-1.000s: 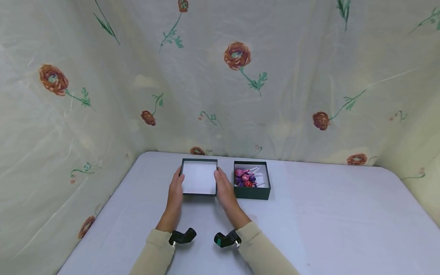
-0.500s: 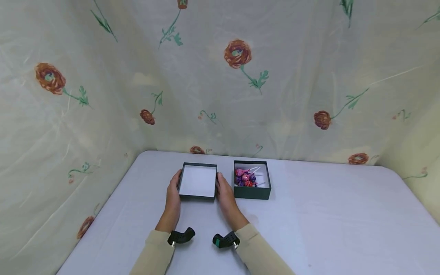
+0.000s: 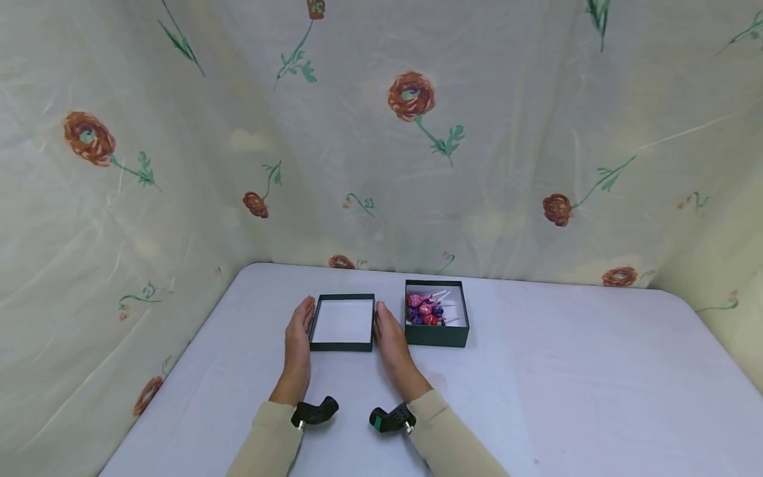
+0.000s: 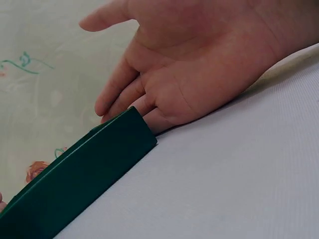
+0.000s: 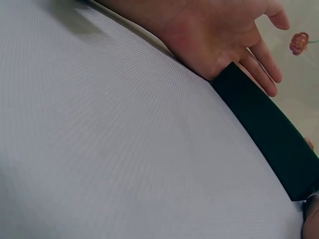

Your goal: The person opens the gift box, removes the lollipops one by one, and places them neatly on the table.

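Observation:
A shallow dark green box lid (image 3: 342, 346) with a white inside lies hollow side up on the white table. My left hand (image 3: 298, 341) stands on edge along its left side, and my right hand (image 3: 391, 341) along its right side. In the left wrist view the left hand (image 4: 184, 64) has its palm showing, fingers extended and thumb lifted beside the lid (image 4: 94, 169). The right wrist view has the right hand (image 5: 219, 35) with straight fingers by the lid's (image 5: 271, 134) corner. Neither hand curls round it.
A deeper green box (image 3: 438, 336) stands right of the right hand, with several wrapped lollipops (image 3: 426, 309) inside, their white sticks pointing right. The white cloth-covered table (image 3: 584, 371) reaches far to the right. A flowered curtain (image 3: 489, 132) hangs behind and at both sides.
The lid has come down toward me from between both hands and now lies flat on the table. My thumbs have left its rim and the fingers have loosened.

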Available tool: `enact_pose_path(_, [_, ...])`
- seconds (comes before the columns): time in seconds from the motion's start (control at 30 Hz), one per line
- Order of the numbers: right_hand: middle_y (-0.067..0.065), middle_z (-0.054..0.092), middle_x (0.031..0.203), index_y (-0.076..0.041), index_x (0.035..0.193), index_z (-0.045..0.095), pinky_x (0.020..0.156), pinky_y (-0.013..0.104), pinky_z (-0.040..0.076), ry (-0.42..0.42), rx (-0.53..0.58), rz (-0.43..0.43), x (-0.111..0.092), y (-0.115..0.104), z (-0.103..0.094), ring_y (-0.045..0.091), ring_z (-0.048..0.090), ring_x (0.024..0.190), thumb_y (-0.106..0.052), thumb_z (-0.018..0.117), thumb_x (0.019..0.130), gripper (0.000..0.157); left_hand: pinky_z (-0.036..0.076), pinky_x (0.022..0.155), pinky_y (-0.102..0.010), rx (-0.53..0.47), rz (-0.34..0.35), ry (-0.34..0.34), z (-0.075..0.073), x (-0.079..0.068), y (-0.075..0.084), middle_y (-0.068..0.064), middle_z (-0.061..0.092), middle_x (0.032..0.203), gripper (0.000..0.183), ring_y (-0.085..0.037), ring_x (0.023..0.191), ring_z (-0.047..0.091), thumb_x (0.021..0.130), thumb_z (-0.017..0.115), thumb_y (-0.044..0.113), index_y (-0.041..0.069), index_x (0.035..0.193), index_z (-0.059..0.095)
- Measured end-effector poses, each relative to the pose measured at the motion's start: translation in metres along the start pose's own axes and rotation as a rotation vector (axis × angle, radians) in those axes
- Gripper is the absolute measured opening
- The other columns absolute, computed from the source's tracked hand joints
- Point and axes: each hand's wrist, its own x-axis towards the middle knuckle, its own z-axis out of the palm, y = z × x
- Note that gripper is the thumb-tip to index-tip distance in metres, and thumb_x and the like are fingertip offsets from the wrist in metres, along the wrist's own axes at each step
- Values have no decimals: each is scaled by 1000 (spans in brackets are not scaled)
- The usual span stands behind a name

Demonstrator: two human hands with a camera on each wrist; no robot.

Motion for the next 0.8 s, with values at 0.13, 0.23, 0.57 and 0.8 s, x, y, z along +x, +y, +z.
enact_pose_path(0.13, [26, 11, 157, 13, 147, 15, 119, 41, 9, 1, 8, -20, -1, 0, 0, 34, 9, 145, -32, 30, 105, 63, 18, 118, -38, -4, 17, -5, -1, 1, -2, -4, 35, 153, 55, -20, 142, 28, 103, 26, 37, 7, 148, 37])
enact_pose_path(0.23, [25, 12, 157, 12, 148, 16, 119, 41, 11, 1, -8, -21, -3, -2, 1, 33, 10, 145, -33, 30, 105, 64, 17, 119, -38, 9, 18, -4, 0, -1, -3, -4, 35, 153, 55, -20, 143, 27, 103, 25, 38, 7, 148, 37])
enact_pose_path(0.57, [22, 16, 157, 8, 149, 21, 117, 41, 18, -20, -44, -25, -22, -21, -3, 34, 16, 145, -43, 34, 103, 70, 19, 118, -39, 31, 53, 8, 7, -5, -7, -6, 36, 153, 55, -21, 142, 28, 104, 24, 37, 6, 146, 39])
enact_pose_path(0.8, [19, 22, 157, 7, 148, 25, 116, 38, 21, -76, -29, -80, -31, -45, -5, 31, 19, 144, -40, 31, 105, 64, 21, 118, -37, 113, 153, 50, 3, -8, 0, -2, 38, 152, 51, -17, 141, 30, 105, 23, 35, 10, 146, 40])
